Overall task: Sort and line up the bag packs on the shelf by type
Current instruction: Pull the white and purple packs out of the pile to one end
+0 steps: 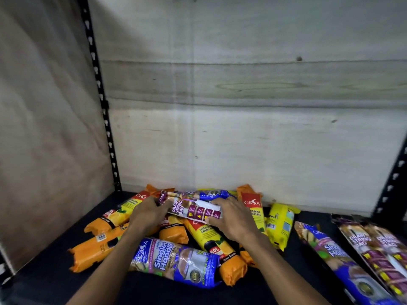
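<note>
I look down into the shelf, a dark deck with a pale board behind it. Most of the packs sit in a loose heap at centre-left: orange garbage-bag rolls, a blue singlet pack lying nearest me, and a yellow pack off the heap's right edge. Well apart, at the far right, a sorted row has begun: a second blue pack and, beside it, two purple packs side by side, their long axes running from the back toward me.

The purple pack I care about is on top of the heap near the back. Its long axis runs left to right, crosswise to that row. So I judge the coming move to be a carry to the right with a quarter turn, to bring it in line with its own kind.

My right hand is nearer the row and would lead. It is closed over the pack's right end, thumb under the near edge, fingers draped on top. My left hand grips the left end the same way, thumb toward the middle. Both forearms reach forward and converge, wrists low over the heap.
</note>
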